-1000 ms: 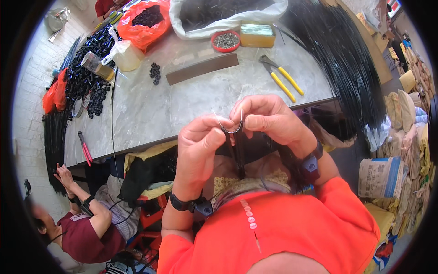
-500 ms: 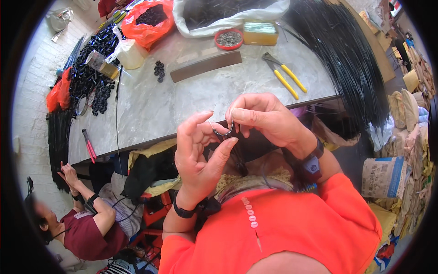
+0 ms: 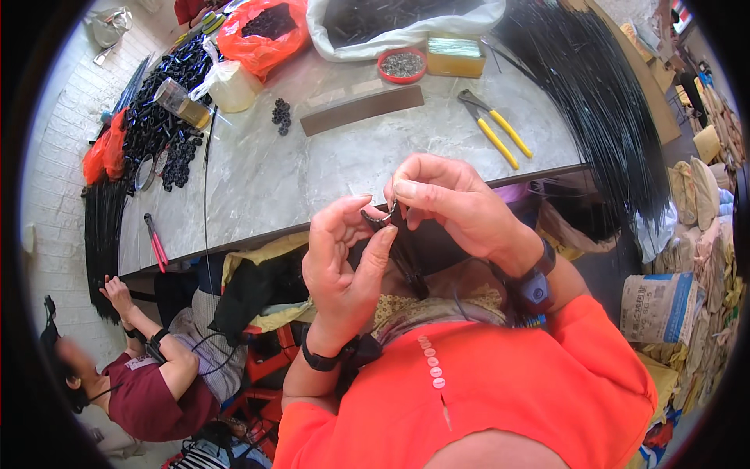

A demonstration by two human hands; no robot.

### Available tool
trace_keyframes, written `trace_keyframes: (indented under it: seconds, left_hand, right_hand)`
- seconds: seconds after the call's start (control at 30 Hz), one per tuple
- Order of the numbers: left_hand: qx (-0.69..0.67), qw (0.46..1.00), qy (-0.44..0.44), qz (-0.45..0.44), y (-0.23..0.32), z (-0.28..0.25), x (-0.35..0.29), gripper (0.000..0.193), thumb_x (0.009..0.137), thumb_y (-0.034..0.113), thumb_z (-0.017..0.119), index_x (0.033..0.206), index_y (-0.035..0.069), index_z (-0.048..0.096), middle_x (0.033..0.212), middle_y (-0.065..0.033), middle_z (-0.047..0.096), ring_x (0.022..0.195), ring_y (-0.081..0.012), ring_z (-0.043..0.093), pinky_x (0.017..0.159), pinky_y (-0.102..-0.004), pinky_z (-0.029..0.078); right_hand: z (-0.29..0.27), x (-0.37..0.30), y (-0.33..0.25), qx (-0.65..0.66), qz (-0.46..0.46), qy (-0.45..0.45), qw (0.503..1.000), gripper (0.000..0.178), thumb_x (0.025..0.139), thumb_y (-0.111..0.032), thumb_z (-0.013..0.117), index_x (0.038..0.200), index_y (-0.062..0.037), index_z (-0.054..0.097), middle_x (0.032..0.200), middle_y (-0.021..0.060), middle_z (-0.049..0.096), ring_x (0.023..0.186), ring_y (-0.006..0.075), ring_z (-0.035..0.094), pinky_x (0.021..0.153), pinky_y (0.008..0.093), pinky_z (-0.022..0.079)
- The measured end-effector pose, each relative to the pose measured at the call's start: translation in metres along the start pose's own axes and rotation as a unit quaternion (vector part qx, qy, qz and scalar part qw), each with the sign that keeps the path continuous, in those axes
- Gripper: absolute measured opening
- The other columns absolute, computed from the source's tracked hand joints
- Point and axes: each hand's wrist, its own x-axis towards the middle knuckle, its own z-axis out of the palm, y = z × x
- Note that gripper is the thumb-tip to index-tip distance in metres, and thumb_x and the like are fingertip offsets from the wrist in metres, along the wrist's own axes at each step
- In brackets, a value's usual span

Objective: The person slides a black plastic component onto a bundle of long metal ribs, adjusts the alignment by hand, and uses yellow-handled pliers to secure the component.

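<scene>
Head view is showing a thin, curved dark strip point(image 3: 377, 221) at the centre of the frame, hanging between the two hands just below the near edge of the grey table point(image 3: 266, 176). The right hand point(image 3: 465, 202) is pinching its upper right end between thumb and forefinger. The left hand point(image 3: 342, 270) is curling loosely round the other end, thumb and forefinger spread; at this size one cannot tell whether they are gripping it or only steadying it. The strip is looking very light and springy, bending readily into a U, and its glossy surface is probably making it a little slippery. Fingertip pinches near both ends are seeming the best hold, since harder squeezing would be risking a kink. Yellow-handled pliers point(image 3: 500, 134) are lying in the upper right.
</scene>
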Motion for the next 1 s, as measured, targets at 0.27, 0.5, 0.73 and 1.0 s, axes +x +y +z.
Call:
trace_keyframes:
  seconds: [0.27, 0.5, 0.73, 1.0]
  left_hand:
    - [-0.103, 0.992, -0.060, -0.044, -0.004, -0.027, 0.001, 0.027, 0.087, -0.010, 0.068, 0.113, -0.005, 0.060, 0.106, -0.0108, 0.064, 0.094, -0.0133, 0.063, 0.084, -0.0256, 0.053]
    - [-0.176, 0.974, -0.143, -0.016, -0.018, -0.053, 0.011, 0.025, 0.088, -0.009, 0.067, 0.112, -0.006, 0.061, 0.106, -0.0114, 0.065, 0.096, -0.0169, 0.065, 0.084, -0.0277, 0.054]
    - [-0.208, 0.973, -0.088, -0.058, -0.018, -0.052, 0.007, 0.028, 0.091, -0.010, 0.063, 0.118, -0.006, 0.059, 0.108, -0.0117, 0.066, 0.094, -0.0162, 0.065, 0.085, -0.0277, 0.054]
    - [0.006, 0.999, -0.041, 0.004, -0.017, -0.022, 0.002, 0.033, 0.088, -0.011, 0.061, 0.120, -0.004, 0.056, 0.106, -0.0091, 0.063, 0.093, -0.0134, 0.063, 0.082, -0.0248, 0.051]
  right_hand:
    - [0.014, 0.008, 0.008, 0.026, -0.015, -0.035, 0.999, 0.015, 0.099, -0.021, 0.062, 0.098, -0.0066, 0.063, 0.089, -0.0015, 0.064, 0.083, 0.0044, 0.057, 0.074, 0.0219, 0.046]
    - [0.018, 0.023, 0.009, 0.017, 0.043, -0.095, 0.994, 0.016, 0.100, -0.019, 0.057, 0.096, -0.0033, 0.058, 0.092, 0.0046, 0.063, 0.087, 0.0105, 0.058, 0.078, 0.0260, 0.048]
    - [0.018, 0.029, 0.013, 0.022, 0.039, -0.065, 0.997, 0.015, 0.100, -0.021, 0.058, 0.095, -0.0080, 0.062, 0.090, 0.0008, 0.066, 0.080, 0.0074, 0.057, 0.073, 0.0228, 0.045]
    - [0.004, 0.017, 0.007, 0.014, 0.008, -0.037, 0.999, 0.014, 0.100, -0.021, 0.059, 0.095, -0.0079, 0.063, 0.091, 0.0005, 0.067, 0.080, 0.0068, 0.058, 0.074, 0.0231, 0.047]
